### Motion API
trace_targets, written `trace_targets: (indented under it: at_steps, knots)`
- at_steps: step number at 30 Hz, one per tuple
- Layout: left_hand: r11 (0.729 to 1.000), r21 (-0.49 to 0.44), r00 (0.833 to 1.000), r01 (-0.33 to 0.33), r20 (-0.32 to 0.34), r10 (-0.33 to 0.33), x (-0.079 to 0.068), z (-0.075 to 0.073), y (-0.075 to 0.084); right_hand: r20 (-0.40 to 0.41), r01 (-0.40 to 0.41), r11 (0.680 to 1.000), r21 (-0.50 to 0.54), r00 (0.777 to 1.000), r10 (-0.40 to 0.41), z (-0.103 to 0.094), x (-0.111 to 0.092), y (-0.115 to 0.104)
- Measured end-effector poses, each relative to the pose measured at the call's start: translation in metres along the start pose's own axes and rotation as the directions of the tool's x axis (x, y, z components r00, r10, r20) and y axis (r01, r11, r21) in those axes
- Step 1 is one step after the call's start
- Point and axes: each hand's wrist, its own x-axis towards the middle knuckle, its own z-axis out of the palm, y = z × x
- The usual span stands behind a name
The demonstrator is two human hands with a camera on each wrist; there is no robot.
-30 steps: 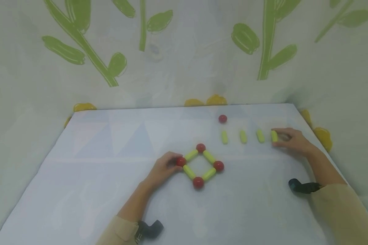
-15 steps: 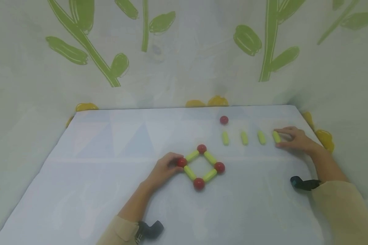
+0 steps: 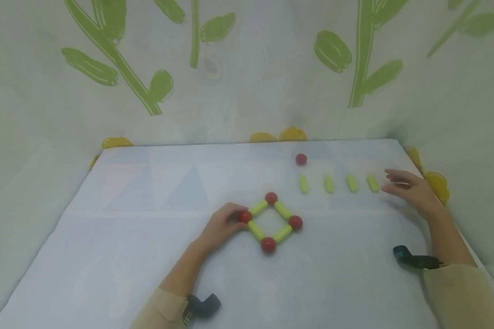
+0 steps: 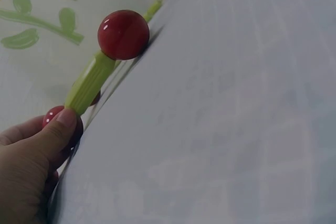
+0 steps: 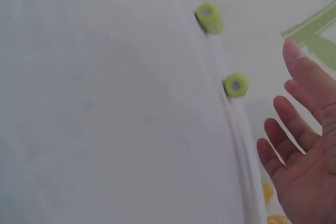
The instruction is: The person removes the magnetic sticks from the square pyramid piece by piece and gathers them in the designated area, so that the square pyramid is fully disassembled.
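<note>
A diamond of red balls joined by yellow-green rods lies on the white tabletop (image 3: 123,256). My left hand (image 3: 222,225) pinches the red ball (image 3: 244,216) at its left corner between thumb and fingers. In the left wrist view a yellow-green rod (image 4: 90,82) runs from the pinched ball to the near red ball (image 4: 124,34). On the right, my right hand (image 3: 413,191) holds nothing, its fingers spread and relaxed. It hovers just right of the last loose rod (image 3: 372,183); the right wrist view shows that rod's round end (image 5: 235,85) apart from the fingers.
Several loose rods stand in a row at the back right, among them the leftmost rod (image 3: 303,184). Behind them sits a single red ball (image 3: 301,159). A pale wall (image 3: 247,91) painted with green leaves rises beyond the table's back edge.
My right hand has let go of the rightmost rod and drawn away to the right, leaving it in the row. The left hand keeps its pinch on the corner ball.
</note>
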Motion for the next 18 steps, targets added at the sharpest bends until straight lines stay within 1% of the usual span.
trace_targets:
  at_steps: [2,4,8,10,11,12,14,15,16,17,18]
  knots:
    - [1.0,0.006,1.0,0.0,-0.002,0.0,0.0,-0.001,0.0,-0.041,0.038,0.999,0.015,0.998,-0.037,0.004,-0.005,-0.002]
    - [1.0,0.005,1.0,0.014,0.005,-0.014,0.0,-0.001,0.0,-0.071,0.079,0.996,0.035,0.995,-0.076,0.009,-0.009,-0.004]
    - [0.999,-0.002,0.999,0.034,0.021,-0.034,0.0,-0.001,0.0,-0.066,0.167,0.983,0.076,0.985,-0.163,0.024,-0.016,-0.014]
    - [0.999,-0.012,0.999,0.043,0.029,-0.043,0.0,-0.002,0.0,-0.055,0.237,0.966,0.099,0.971,-0.233,0.034,-0.018,-0.021]
    - [0.999,-0.016,0.998,0.048,0.032,-0.047,0.0,-0.002,0.0,-0.047,0.276,0.954,0.118,0.961,-0.272,0.038,-0.019,-0.025]
    - [0.998,-0.021,0.998,0.056,0.034,-0.055,0.0,-0.002,0.001,-0.042,0.32,0.934,0.156,0.947,-0.318,0.043,-0.02,-0.03]
    - [0.997,-0.028,0.997,0.069,0.039,-0.067,0.0,-0.002,0.001,-0.036,0.406,0.883,0.236,0.912,-0.409,0.053,-0.02,-0.038]
    - [0.997,-0.028,0.996,0.075,0.041,-0.074,0.0,-0.002,0.001,-0.024,0.444,0.852,0.276,0.89,-0.456,0.057,-0.02,-0.041]
    - [0.996,-0.029,0.996,0.081,0.044,-0.08,0.0,-0.002,0.001,-0.014,0.471,0.824,0.316,0.871,-0.492,0.062,-0.02,-0.045]
    - [0.996,-0.029,0.995,0.085,0.044,-0.084,0.001,-0.002,0.002,0.0,0.484,0.805,0.343,0.857,-0.515,0.066,-0.02,-0.049]
    - [0.996,-0.029,0.995,0.089,0.047,-0.088,0.001,-0.002,0.002,0.019,0.49,0.797,0.352,0.848,-0.53,0.07,-0.02,-0.054]
